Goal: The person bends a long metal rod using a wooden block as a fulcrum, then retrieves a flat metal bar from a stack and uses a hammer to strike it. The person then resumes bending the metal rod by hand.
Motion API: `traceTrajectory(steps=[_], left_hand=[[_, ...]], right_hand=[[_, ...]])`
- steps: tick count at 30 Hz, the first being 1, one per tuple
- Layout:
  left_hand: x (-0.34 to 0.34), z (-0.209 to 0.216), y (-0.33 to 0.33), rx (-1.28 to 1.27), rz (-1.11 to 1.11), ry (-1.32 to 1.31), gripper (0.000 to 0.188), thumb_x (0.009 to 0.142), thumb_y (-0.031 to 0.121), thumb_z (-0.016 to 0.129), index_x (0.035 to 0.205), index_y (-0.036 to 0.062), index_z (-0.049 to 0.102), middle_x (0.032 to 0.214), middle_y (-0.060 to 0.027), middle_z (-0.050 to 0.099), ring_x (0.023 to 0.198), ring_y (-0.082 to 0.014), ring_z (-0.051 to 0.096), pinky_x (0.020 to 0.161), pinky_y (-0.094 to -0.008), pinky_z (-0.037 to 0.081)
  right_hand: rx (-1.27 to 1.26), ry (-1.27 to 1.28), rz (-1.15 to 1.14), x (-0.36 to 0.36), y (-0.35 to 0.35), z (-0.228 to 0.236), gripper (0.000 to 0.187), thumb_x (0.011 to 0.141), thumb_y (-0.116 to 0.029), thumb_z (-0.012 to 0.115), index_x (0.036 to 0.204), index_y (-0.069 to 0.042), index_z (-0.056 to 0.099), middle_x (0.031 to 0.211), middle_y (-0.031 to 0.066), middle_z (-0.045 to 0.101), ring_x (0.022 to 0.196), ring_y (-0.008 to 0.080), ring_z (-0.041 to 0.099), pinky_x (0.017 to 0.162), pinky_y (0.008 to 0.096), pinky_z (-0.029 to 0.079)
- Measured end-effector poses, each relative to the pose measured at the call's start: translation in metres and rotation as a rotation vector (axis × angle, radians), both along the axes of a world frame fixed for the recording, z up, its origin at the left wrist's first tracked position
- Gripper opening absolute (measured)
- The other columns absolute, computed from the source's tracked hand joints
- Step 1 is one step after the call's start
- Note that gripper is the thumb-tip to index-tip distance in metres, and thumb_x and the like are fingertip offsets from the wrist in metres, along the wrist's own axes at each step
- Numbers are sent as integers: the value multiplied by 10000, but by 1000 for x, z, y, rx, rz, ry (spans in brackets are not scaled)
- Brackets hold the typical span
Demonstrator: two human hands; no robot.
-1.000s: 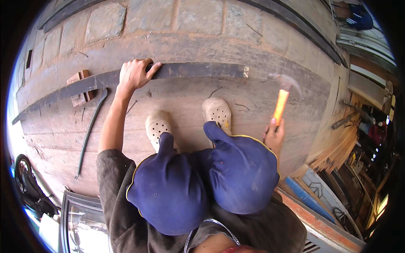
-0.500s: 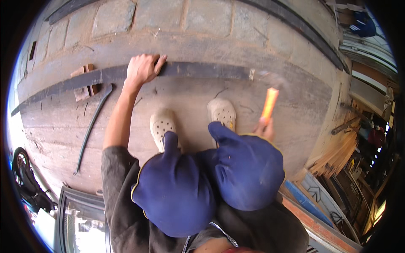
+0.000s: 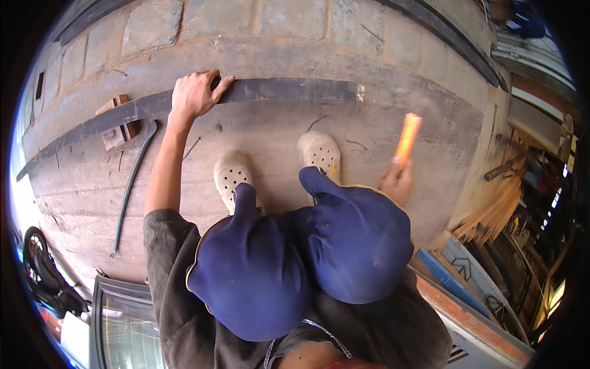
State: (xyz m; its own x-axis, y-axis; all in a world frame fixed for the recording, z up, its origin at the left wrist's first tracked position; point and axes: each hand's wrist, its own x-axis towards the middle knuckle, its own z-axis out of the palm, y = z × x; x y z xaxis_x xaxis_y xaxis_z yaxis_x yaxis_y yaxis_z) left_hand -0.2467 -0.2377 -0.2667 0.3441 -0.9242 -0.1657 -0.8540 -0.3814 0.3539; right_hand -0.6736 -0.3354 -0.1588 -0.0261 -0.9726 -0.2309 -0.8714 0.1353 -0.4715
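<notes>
A long dark wooden board (image 3: 289, 90) runs across the floor in front of my feet. My left hand (image 3: 195, 95) is closed round it left of its middle, thumb lying to the right. Its right end shows a pale, roughened patch. In my right hand (image 3: 397, 178) is a hammer (image 3: 408, 138), held by its orange handle. Motion smears the hammer's head, which is apart from the board, to the right of its end. Under the board's left part lie reddish wooden blocks (image 3: 117, 136).
A pry bar (image 3: 133, 184) lies on the floor left of my feet. Several bent nails (image 3: 316, 123) are scattered about. Another dark beam (image 3: 442, 40) lies beyond, on stone paving. Stacked timber (image 3: 491, 215) is at the right, a glazed frame (image 3: 126, 320) at lower left.
The hammer and my right hand have moved right, farther from the board's end. My left hand keeps its hold on the board. The whole view has shifted slightly.
</notes>
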Motion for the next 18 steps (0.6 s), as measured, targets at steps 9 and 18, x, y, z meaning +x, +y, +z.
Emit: traceTrajectory(steps=[9,18], left_hand=[[1,-2,0,36,29,31,454,934,490,493,861,81,674,755,-195,661,730,-384,645,634,-450,495],[4,-1,3,10,4,33,441,936,479,496,884,77,670,795,-192,670,757,-377,652,649,-451,499]], right_hand=[[-362,92,182,25,2,-31,331,990,-353,480,955,-23,491,663,121,523,492,269,500,500,417,413],[-271,-312,-73,13,-16,41,302,1016,-323,430,916,-42,478,630,50,509,499,132,499,473,324,402]])
